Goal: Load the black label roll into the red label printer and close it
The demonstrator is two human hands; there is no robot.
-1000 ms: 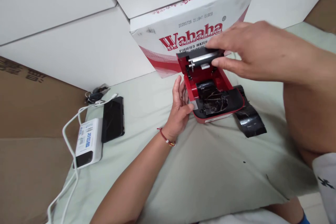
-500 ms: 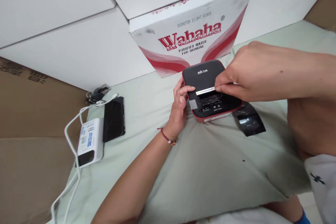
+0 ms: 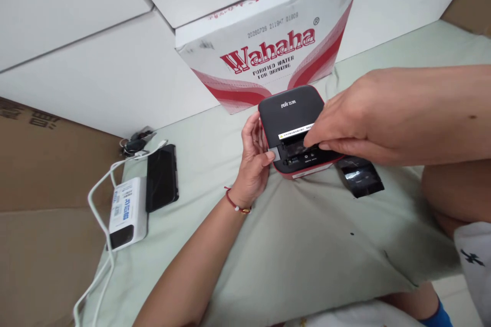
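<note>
A black square device with red sides, FEIE printed on its top and probably a small printer (image 3: pixel 293 112), lies on the pale green cloth. My left hand (image 3: pixel 255 156) grips its left side, fingers along the edge and thumb on a grey tab (image 3: pixel 274 154). Bent over the right part of its top is my right hand (image 3: pixel 345 122), thumb and index finger close together at the recess below the white warning strip (image 3: pixel 294 132). Glossy clear film shows in that recess; whether the fingertips pinch it is hidden. A shiny black piece of film (image 3: pixel 361 178) lies by the device's right corner.
Behind the device stands a white and red Wahaha carton (image 3: pixel 268 46) against white panels. To the left lie a black phone (image 3: pixel 162 179), a white power bank (image 3: pixel 128 212) with white cables (image 3: pixel 92 199), and a small dark bundle (image 3: pixel 138 140). Brown cardboard (image 3: pixel 49 163) borders the left.
My right fingers have moved from the white strip's right end down to the recess. My left thumb has come onto the grey tab, and the left index finger has left the top.
</note>
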